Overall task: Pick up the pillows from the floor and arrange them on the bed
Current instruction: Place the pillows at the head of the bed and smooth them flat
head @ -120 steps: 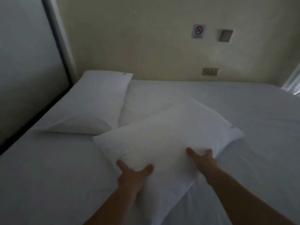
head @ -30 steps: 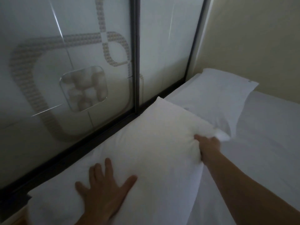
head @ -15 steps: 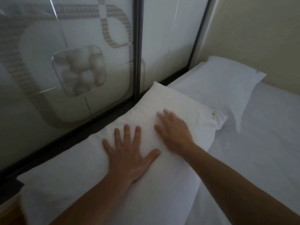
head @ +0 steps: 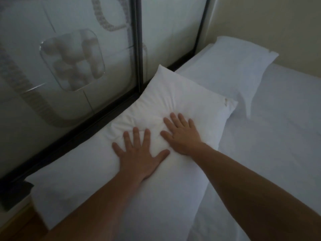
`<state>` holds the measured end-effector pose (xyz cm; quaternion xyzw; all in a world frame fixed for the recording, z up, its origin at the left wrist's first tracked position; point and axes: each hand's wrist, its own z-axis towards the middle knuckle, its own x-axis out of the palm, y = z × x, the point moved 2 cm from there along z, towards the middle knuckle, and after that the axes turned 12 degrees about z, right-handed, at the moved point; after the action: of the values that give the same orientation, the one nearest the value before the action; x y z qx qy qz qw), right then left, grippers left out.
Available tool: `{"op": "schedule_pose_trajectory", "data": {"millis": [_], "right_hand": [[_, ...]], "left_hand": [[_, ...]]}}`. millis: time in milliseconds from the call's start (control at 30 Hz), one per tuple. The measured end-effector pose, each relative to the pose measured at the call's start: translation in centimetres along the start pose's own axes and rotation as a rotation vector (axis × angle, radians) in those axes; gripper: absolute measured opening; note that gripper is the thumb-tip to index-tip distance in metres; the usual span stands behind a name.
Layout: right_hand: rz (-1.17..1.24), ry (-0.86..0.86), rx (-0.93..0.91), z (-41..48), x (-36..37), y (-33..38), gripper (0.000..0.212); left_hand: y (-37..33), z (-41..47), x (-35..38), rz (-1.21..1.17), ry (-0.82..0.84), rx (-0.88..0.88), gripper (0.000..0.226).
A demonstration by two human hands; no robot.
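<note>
A white pillow (head: pixel 175 94) lies along the left edge of the bed (head: pixel 281 136), beside the glass panel. My left hand (head: pixel 139 152) rests flat on its middle with fingers spread. My right hand (head: pixel 182 133) lies flat just to the right of it, pressing a dent into the pillow. Neither hand grips anything. A second white pillow (head: pixel 232 66) lies further back at the head of the bed, against the wall, its near corner overlapped by the first pillow.
A frosted glass partition (head: pixel 69 66) with a dark frame (head: pixel 137 44) runs along the bed's left side. A cream wall (head: pixel 269 20) stands behind the bed. A strip of wooden floor (head: pixel 22 228) shows at the bottom left.
The pillow went from the middle of the bed to its left edge. My right hand let go of the pillow's corner and now lies flat beside my left hand.
</note>
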<state>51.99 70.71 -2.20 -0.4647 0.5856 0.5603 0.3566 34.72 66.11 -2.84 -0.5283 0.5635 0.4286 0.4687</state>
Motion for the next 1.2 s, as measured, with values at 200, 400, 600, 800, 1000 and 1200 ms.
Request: {"op": "schedule_pose_trajectory", "data": {"millis": [200,400,600,800,1000,1200], "right_hand": [[0.022,0.028,0.069,-2.2,-1.8,1.7,0.068],[0.072,-0.065,-0.002,-3.8,-1.3,4.1,0.071],[0.087,-0.105,0.019,-5.2,-3.0,5.9,0.069],[0.041,-0.057,-0.049,-5.8,0.3,4.0,0.076],[0.197,-0.148,0.418,-5.0,-1.2,-2.1,0.079],[0.879,-0.415,0.848,-6.6,-1.7,-3.3,0.111]], "left_hand": [[0.8,-1.5,-1.8,0.071,-0.039,0.049,0.109],[2.6,-4.7,-1.4,0.044,-0.106,0.030,0.108],[3.3,-5.4,-2.6,0.071,-0.125,0.049,0.103],[3.9,-5.5,-0.2,0.095,-0.124,0.069,0.097],[4.6,-4.4,1.0,0.051,-0.086,0.064,0.096],[6.4,-3.1,-1.2,-0.017,-0.096,-0.070,0.108]]}}
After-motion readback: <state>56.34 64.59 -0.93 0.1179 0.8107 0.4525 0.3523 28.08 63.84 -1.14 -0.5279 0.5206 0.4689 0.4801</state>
